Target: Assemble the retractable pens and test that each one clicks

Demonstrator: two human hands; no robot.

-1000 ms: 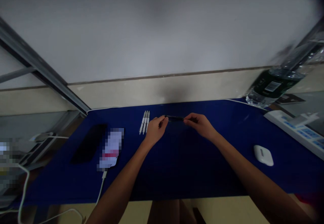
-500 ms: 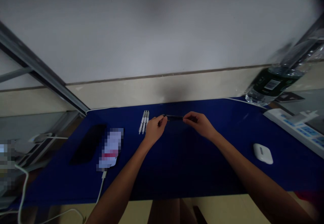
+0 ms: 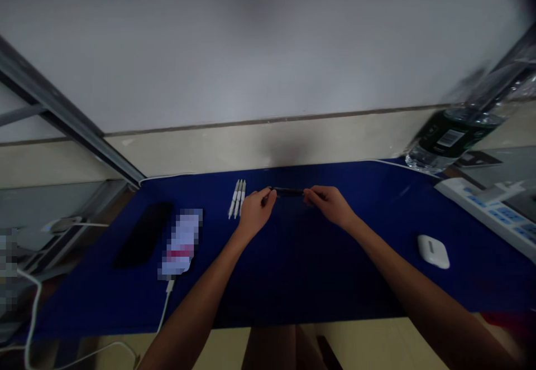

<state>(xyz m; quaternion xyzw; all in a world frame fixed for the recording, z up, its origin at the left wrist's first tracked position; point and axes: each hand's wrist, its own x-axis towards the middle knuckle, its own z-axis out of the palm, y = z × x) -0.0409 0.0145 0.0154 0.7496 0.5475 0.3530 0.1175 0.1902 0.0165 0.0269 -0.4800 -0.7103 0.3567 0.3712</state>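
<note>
Above the middle of the blue desk mat, a slim, dark, glossy item (image 3: 288, 192) is stretched level between my hands; its exact kind is unclear. My left hand (image 3: 257, 209) is closed on its left end, thumb against fingers. At the right end, my right hand (image 3: 329, 203) pinches it with thumb and fingertips. Both ends are hidden by my fingers. Just left of my left hand, three white pens (image 3: 237, 198) lie side by side on the mat, the nearest one partly covered by that hand.
A lit phone (image 3: 182, 241) with a charging cable lies left, beside a flat black object (image 3: 144, 233). On the right are a white earbud case (image 3: 433, 251), a power strip (image 3: 488, 211) and a large water bottle (image 3: 450, 138). The wall borders the blue mat (image 3: 318, 280) behind.
Both hands keep their hold on the dark item, with only a slight shift of the right fingers. The whole view has moved a little.
</note>
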